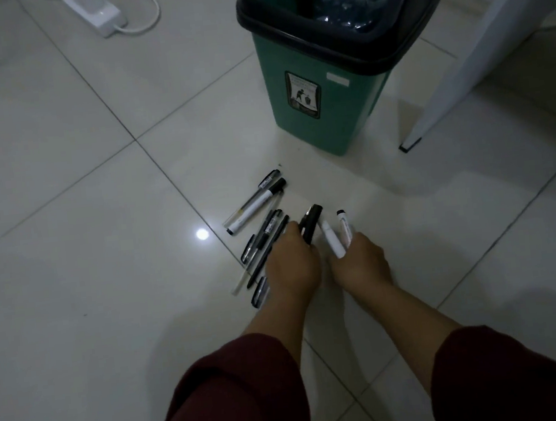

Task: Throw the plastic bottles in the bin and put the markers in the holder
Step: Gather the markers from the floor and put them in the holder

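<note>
1. Left hand (pixel 292 260): closed around a black marker (pixel 311 225), long axis tilted, tip up toward the bin (pixel 324 109).
2. Right hand (pixel 360 260): gripping two white markers (pixel 333 240), both pointing up and slightly left.
3. Loose pens (pixel 257 222): on the tiled floor (pixel 93 161) left of the hands, lying diagonally.
4. Bin: green, upright, crumpled plastic inside.

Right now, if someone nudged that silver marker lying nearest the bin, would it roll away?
Probably. The silver marker looks round and lies flat on glossy floor tiles, so it should roll sideways easily. It seems stiff and light. The pens beside it might stop it.
</note>
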